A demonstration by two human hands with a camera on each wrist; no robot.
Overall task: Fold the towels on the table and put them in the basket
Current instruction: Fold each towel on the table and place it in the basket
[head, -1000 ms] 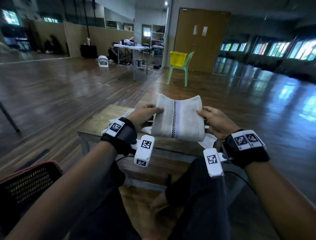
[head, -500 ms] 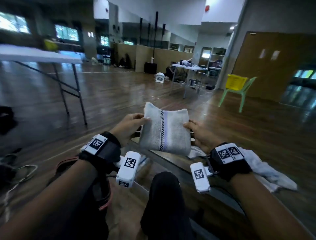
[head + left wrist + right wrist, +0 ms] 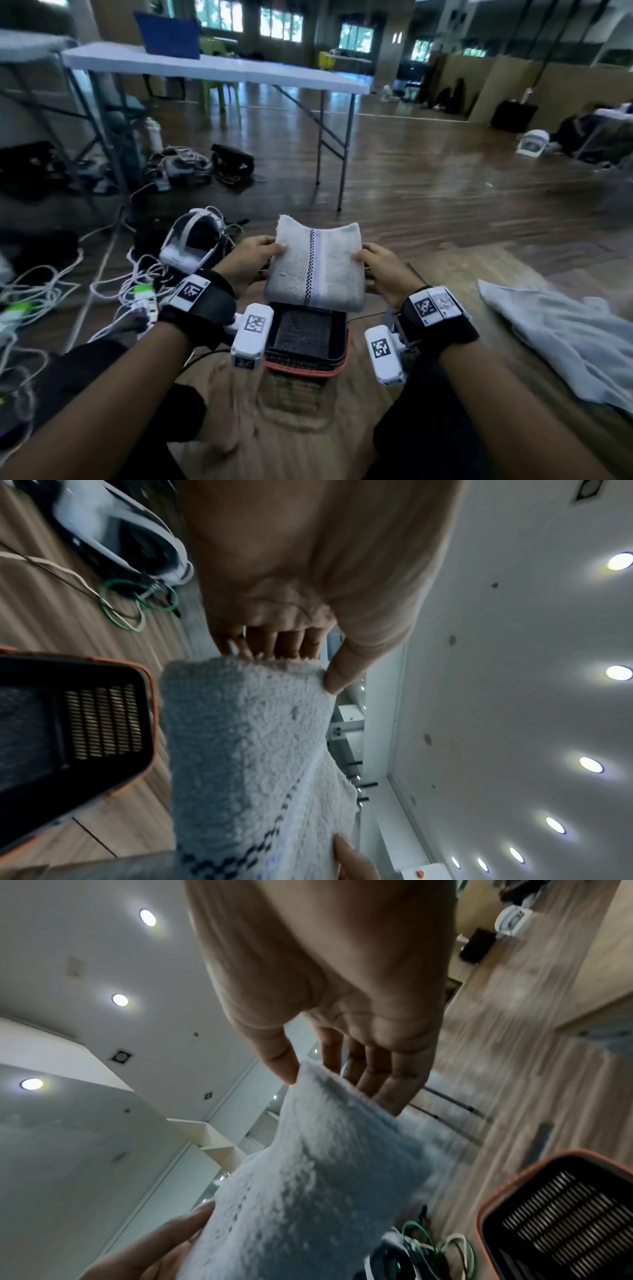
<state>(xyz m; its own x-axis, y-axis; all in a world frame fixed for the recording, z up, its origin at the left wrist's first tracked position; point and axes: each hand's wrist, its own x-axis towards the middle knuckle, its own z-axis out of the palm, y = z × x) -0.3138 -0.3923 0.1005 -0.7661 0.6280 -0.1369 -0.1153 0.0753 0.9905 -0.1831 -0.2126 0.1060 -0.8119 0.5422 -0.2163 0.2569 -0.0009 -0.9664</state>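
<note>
The folded towel (image 3: 315, 270) hangs in the air between the two hands, held flat and a little bowed, with its near edge just above the open mouth of the basket (image 3: 306, 359) that sits on the floor below the wrists. The left hand (image 3: 247, 260) pinches the towel's left edge, thumb on top and fingers underneath; the right hand (image 3: 380, 265) pinches the opposite edge the same way. The wrist views confirm it — each thumb presses down on the terry pile while the fingers lie under the fold.

The towel looks thick, soft and light: a looped pile, folded into several layers, sagging in the middle where nothing supports it. It should not slip, since the nap gives plenty of grip, but the layers may slide apart or spring open if only one edge is held. Taking it by both side edges, across all layers at once, seems the sound hold for keeping the fold.

The step in hand appears to be lowering this towel into the basket. Off to the right of the right hand another towel (image 3: 565, 342) lies crumpled and unfolded on the table (image 3: 486, 270) — so the task is judged far from finished.
</note>
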